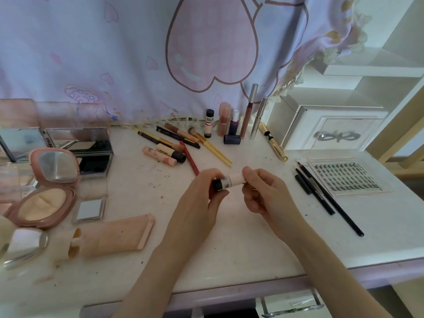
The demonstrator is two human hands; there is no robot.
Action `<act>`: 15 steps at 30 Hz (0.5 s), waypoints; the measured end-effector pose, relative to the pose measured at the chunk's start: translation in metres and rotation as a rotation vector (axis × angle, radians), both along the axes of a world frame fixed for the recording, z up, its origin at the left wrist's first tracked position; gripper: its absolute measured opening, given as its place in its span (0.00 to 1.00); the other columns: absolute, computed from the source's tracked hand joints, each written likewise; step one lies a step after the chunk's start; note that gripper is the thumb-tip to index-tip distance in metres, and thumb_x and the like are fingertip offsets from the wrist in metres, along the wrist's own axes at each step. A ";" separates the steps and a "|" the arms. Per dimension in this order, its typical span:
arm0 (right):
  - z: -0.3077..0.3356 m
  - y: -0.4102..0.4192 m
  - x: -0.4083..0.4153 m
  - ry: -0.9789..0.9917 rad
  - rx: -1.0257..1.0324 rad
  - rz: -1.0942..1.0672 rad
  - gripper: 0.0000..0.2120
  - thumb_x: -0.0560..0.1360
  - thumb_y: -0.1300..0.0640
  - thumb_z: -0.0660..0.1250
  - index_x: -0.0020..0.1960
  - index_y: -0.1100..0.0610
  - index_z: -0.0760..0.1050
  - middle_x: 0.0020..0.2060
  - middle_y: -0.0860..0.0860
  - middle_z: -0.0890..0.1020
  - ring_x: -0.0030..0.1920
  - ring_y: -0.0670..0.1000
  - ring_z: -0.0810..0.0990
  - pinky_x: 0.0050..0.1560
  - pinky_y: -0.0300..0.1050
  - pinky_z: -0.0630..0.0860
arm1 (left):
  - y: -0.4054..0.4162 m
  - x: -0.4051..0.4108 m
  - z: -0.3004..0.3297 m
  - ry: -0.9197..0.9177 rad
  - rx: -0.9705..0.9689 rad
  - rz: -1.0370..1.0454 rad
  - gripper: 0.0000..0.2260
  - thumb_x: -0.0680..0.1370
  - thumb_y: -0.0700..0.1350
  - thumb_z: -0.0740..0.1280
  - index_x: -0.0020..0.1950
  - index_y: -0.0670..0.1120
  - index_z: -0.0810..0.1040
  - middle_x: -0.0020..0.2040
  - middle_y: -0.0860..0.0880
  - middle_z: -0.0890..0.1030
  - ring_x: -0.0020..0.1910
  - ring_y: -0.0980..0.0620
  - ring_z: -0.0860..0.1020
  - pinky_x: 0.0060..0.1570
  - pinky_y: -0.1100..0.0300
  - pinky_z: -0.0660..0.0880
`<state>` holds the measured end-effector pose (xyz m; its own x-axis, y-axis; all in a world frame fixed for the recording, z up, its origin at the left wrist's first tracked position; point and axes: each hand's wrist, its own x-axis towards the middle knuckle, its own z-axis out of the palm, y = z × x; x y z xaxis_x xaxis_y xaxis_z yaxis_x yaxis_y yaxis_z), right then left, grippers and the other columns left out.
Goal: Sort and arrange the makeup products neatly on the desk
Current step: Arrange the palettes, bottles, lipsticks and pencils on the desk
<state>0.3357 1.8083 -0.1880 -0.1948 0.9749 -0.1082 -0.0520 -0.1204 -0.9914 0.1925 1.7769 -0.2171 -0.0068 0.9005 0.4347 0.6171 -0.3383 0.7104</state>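
Both hands, left hand (202,191) and right hand (263,191), grip a small stick (229,180) above the surface (229,249); pencils (325,198) lie right; a compact (43,203) left.

I get a single wide-angle view from the head, looking forward and down across the worktop (229,249). It sits close above my left hand (202,191) and right hand (263,193), which meet mid-frame with both forearms running in from the bottom edge. Beyond the hands, the view reaches the curtain (114,53) behind the worktop.
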 end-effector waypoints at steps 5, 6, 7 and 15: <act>0.000 -0.002 0.012 0.056 0.034 0.106 0.05 0.77 0.61 0.61 0.47 0.61 0.75 0.28 0.51 0.70 0.25 0.47 0.65 0.24 0.35 0.61 | 0.003 -0.002 0.002 -0.009 -0.074 0.048 0.05 0.77 0.50 0.60 0.51 0.51 0.68 0.37 0.58 0.69 0.34 0.59 0.69 0.38 0.74 0.68; 0.000 -0.002 0.013 0.065 0.037 0.114 0.05 0.77 0.62 0.61 0.48 0.61 0.75 0.29 0.51 0.71 0.25 0.47 0.65 0.24 0.35 0.61 | 0.002 -0.001 0.003 -0.047 -0.094 0.034 0.08 0.77 0.50 0.61 0.55 0.53 0.67 0.37 0.58 0.70 0.34 0.60 0.70 0.38 0.74 0.68; 0.000 -0.002 0.014 0.071 0.037 0.116 0.05 0.77 0.62 0.61 0.48 0.61 0.75 0.29 0.51 0.71 0.25 0.47 0.65 0.24 0.36 0.61 | 0.001 -0.001 0.004 -0.093 -0.113 0.015 0.13 0.76 0.50 0.63 0.58 0.56 0.64 0.38 0.58 0.71 0.35 0.60 0.71 0.39 0.74 0.69; -0.004 -0.001 0.015 0.091 0.047 0.107 0.05 0.75 0.65 0.62 0.47 0.59 0.75 0.30 0.53 0.75 0.28 0.49 0.68 0.26 0.37 0.62 | 0.001 0.000 0.004 -0.099 -0.107 0.054 0.06 0.76 0.48 0.63 0.50 0.53 0.66 0.39 0.60 0.70 0.36 0.59 0.72 0.40 0.77 0.68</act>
